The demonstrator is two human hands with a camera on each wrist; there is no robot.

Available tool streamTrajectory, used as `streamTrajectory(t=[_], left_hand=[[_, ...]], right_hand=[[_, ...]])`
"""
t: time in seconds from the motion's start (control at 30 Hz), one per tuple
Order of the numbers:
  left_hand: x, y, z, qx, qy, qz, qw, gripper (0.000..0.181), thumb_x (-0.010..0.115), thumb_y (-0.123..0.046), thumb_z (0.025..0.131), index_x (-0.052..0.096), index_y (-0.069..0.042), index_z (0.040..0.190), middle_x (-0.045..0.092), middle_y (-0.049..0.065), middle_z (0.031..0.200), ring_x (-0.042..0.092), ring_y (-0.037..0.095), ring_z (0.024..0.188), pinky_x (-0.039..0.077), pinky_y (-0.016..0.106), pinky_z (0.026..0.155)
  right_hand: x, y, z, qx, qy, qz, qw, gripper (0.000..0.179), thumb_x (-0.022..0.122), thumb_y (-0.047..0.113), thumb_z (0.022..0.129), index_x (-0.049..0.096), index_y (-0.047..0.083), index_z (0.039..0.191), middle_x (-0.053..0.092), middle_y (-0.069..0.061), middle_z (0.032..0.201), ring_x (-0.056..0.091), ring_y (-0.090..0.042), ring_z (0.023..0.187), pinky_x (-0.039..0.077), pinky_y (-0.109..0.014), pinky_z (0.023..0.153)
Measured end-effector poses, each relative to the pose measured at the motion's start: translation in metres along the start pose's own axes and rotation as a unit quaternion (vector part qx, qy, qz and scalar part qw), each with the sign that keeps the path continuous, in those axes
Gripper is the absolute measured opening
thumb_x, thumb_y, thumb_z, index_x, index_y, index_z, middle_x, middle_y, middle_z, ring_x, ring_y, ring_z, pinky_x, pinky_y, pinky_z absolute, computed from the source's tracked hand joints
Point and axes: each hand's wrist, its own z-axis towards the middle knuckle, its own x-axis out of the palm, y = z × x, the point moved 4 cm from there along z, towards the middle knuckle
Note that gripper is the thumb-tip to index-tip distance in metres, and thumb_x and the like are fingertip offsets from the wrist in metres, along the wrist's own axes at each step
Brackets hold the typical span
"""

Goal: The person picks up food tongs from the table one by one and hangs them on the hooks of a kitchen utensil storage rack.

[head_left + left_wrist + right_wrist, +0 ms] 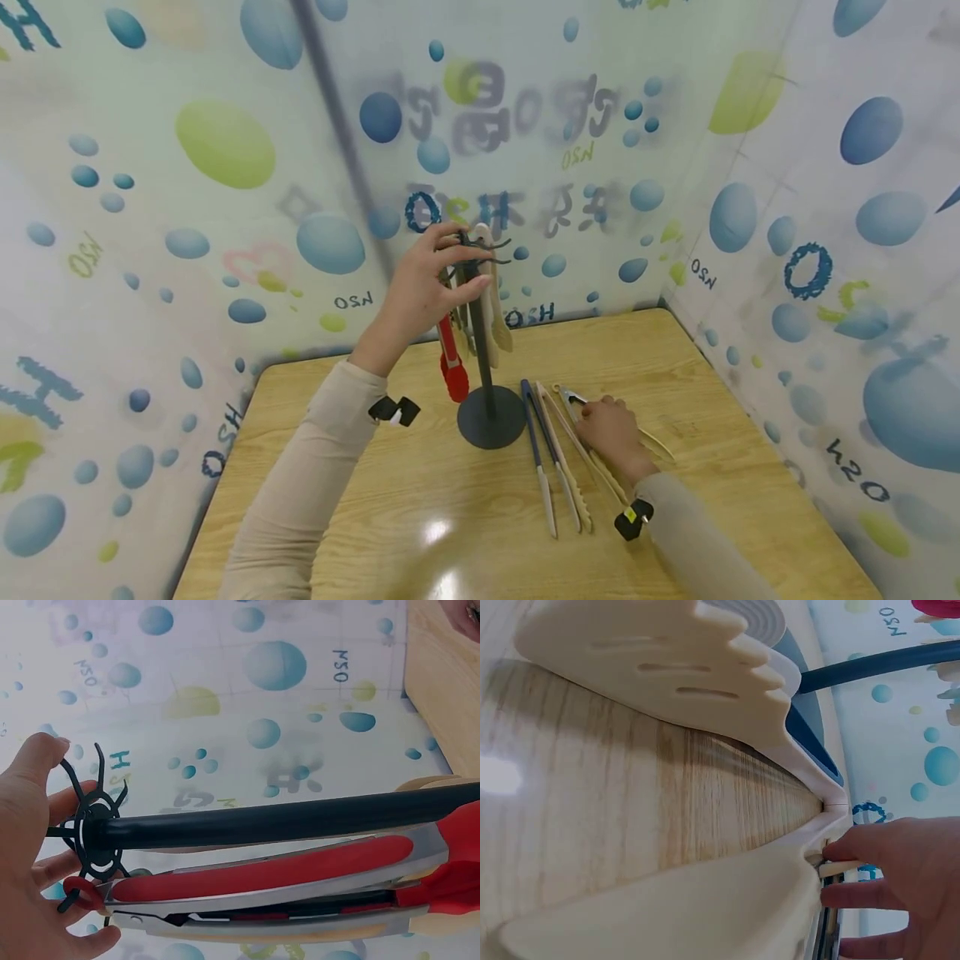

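Note:
In the head view, my left hand (431,279) holds the hooked top of a dark stand (480,342), its fingers round the hook ring (96,832). Red tongs (262,870) hang from a hook just beside these fingers. Beige utensils (501,329) hang behind the pole. Low over the table, my right hand (611,425) grips silver-and-black tongs (573,396), whose middle it hides. Left of that hand lie cream tongs (558,408), with a scalloped, slotted head (645,667) close in the right wrist view, and blue-handled tongs (534,433).
The stand's round base (491,429) rests on a wooden table (390,500). Bubble-patterned walls (225,275) rise behind the table and at both sides.

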Motion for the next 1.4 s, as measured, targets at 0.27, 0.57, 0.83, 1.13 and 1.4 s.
streamTrajectory(t=[0.27, 0.57, 0.83, 1.13, 1.4], left_hand=[[-0.001, -0.002, 0.001, -0.012, 0.025, 0.010, 0.9996, 0.034, 0.074, -0.030, 0.090, 0.073, -0.016, 0.121, 0.043, 0.017, 0.149, 0.051, 0.035, 0.133, 0.048, 0.051, 0.104], [0.002, -0.002, 0.002, 0.006, 0.030, 0.034, 0.9990, 0.037, 0.073, -0.035, 0.090, 0.072, -0.018, 0.123, 0.043, 0.017, 0.149, 0.051, 0.034, 0.132, 0.046, 0.052, 0.106], [0.003, 0.000, 0.001, 0.017, 0.015, 0.023, 0.9995, 0.037, 0.074, -0.036, 0.089, 0.073, -0.017, 0.121, 0.045, 0.018, 0.146, 0.051, 0.033, 0.132, 0.048, 0.050, 0.103], [0.001, -0.001, -0.001, 0.011, 0.018, 0.027, 0.9994, 0.035, 0.071, -0.035, 0.091, 0.073, -0.017, 0.122, 0.044, 0.014, 0.148, 0.051, 0.031, 0.131, 0.049, 0.050, 0.102], [0.001, -0.001, -0.001, 0.013, 0.014, 0.029, 0.9994, 0.034, 0.070, -0.035, 0.092, 0.073, -0.018, 0.121, 0.045, 0.014, 0.147, 0.052, 0.031, 0.130, 0.048, 0.051, 0.103]], right_hand=[[0.008, 0.005, 0.017, -0.019, 0.006, -0.041, 0.9989, 0.029, 0.070, 0.026, 0.086, 0.055, 0.016, 0.063, 0.057, -0.007, 0.073, 0.051, -0.027, 0.069, 0.037, -0.042, 0.063], [0.007, 0.002, 0.024, -0.033, -0.004, -0.036, 0.9988, 0.032, 0.071, 0.022, 0.081, 0.049, 0.014, 0.060, 0.043, 0.000, 0.058, 0.036, -0.016, 0.056, 0.026, -0.031, 0.051], [-0.008, -0.003, 0.025, -0.040, -0.030, 0.016, 0.9986, 0.055, 0.068, 0.025, 0.085, 0.050, 0.010, 0.135, 0.054, -0.002, 0.059, 0.034, -0.013, 0.044, 0.022, -0.026, 0.040], [-0.043, 0.008, 0.030, -0.071, -0.090, 0.027, 0.9931, 0.066, 0.072, 0.031, 0.086, 0.051, 0.011, 0.145, 0.069, -0.011, 0.080, 0.036, -0.013, 0.048, 0.024, -0.027, 0.042], [-0.091, 0.032, 0.040, -0.118, -0.130, 0.069, 0.9820, 0.064, 0.068, 0.034, 0.090, 0.049, 0.014, 0.147, 0.072, -0.018, 0.110, 0.054, -0.020, 0.063, 0.032, -0.029, 0.053]])
